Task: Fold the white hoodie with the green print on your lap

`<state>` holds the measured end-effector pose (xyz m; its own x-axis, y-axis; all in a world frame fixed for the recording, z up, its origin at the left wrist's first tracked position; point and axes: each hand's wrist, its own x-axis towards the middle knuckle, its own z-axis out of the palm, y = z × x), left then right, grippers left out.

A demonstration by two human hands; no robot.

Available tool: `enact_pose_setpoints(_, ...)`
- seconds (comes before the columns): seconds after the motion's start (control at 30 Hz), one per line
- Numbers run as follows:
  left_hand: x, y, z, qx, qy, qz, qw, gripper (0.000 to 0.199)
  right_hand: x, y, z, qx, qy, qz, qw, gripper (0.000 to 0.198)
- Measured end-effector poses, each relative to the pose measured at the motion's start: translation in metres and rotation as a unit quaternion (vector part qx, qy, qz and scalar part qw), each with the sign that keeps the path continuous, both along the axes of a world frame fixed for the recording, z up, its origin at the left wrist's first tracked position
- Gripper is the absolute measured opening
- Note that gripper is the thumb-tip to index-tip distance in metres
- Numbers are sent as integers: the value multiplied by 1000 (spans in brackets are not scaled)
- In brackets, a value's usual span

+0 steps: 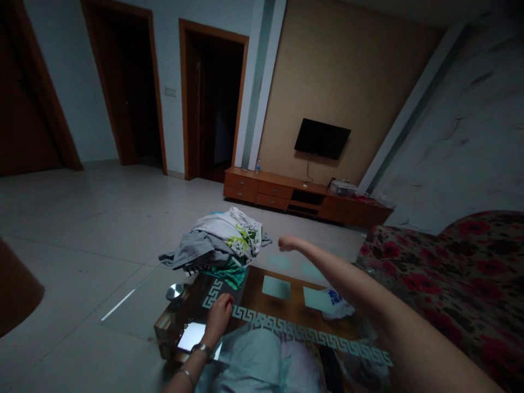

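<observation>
Nearest the camera, a pale garment [262, 363] lies spread over the near edge of the glass-topped coffee table [286, 297], and the left hand [219, 316] rests on the tabletop just beyond it, fingers curled down onto the patterned border; whether it pinches any fabric cannot be told in this dim light. Close by the left wrist lies a lit phone [194, 335], its near end almost at the table's edge, so a tug on the garment or a sweep of the forearm could probably knock it to the tiled floor. A round metal lid [175, 291] sits near the left corner and looks as easy to brush off. To the right, a crumpled white plastic bag [335, 303] lies on the glass under the outstretched right arm; a dragged sleeve could carry it along. Farther out, the right hand [287, 243] hangs in the air in a closed fist, seemingly gripping nothing, just beside the heap of clothes [221, 245] piled at the far end of the table. That heap leans over the far edge, one grey piece already hanging off, and a careless pull from its side could likely tip the pile onto the floor. The low light itself makes misjudging a grasp more likely.
</observation>
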<state>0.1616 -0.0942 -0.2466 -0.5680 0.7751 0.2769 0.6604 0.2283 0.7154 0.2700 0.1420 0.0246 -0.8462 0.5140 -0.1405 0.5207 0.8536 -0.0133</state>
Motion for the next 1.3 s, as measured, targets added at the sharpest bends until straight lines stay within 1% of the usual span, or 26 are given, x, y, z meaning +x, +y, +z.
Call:
enact_pose_setpoints(0.07,1,1,0,0,-1,-1,1000,22,23,-18,-29,-61,-77,46,994,20)
enact_pose_setpoints(0.17,3,2,3,-3,-1,-4,1000,23,68,-54,-73,-149,-148,105,972,25)
enact_pose_setpoints(0.27,5,4,5,-8,5,-15,1000,23,129,-100,-123,-221,-186,182,940,31)
enact_pose_setpoints(0.3,5,5,5,-12,9,-18,1000,24,153,-116,-140,-236,-190,201,931,33)
enact_pose_setpoints(0.33,4,6,5,-16,16,-21,1000,24,176,-130,-157,-245,-185,200,930,32)
enact_pose_setpoints(0.37,4,8,4,-21,23,-25,999,25,200,-142,-172,-245,-164,176,939,30)
enact_pose_setpoints(0.4,3,9,3,-26,30,-33,999,26,224,-150,-186,-231,-131,127,956,27)
enact_pose_setpoints(0.47,0,12,0,-37,38,-55,997,27,269,-155,-208,-162,-37,-7,986,22)
enact_pose_setpoints(0.5,-1,14,-2,-41,39,-67,996,27,290,-151,-216,-115,13,-77,990,22)
enact_pose_setpoints(0.53,-3,16,-3,-45,38,-77,995,28,310,-144,-222,-68,62,-141,986,24)
enact_pose_setpoints(0.6,-5,19,-4,-54,40,-92,994,28,345,-122,-232,6,136,-245,960,27)
enact_pose_setpoints(0.67,-5,21,-3,-62,45,-101,992,29,370,-99,-242,49,177,-319,930,28)
enact_pose_setpoints(0.7,-5,22,-1,-66,49,-105,991,29,378,-88,-248,64,185,-342,919,27)
enact_pose_setpoints(0.8,-2,21,2,-71,66,-132,986,29,387,-68,-266,98,198,-360,906,23)
enact_pose_setpoints(0.9,1,19,1,-68,106,-188,974,26,382,-61,-275,121,225,-363,896,24)
enact_pose_setpoints(1.0,7,17,-3,-73,166,-218,959,25,380,-59,-273,119,223,-392,885,26)
enact_pose_setpoints(1.1,14,19,-9,-75,242,-241,937,32,385,-55,-267,101,205,-413,881,25)
enact_pose_setpoints(1.2,21,22,-15,-87,301,-257,914,40,390,-51,-263,83,194,-417,884,25)
enact_pose_setpoints(1.3,25,23,-18,-110,324,-251,905,44,393,-48,-259,67,178,-405,895,26)
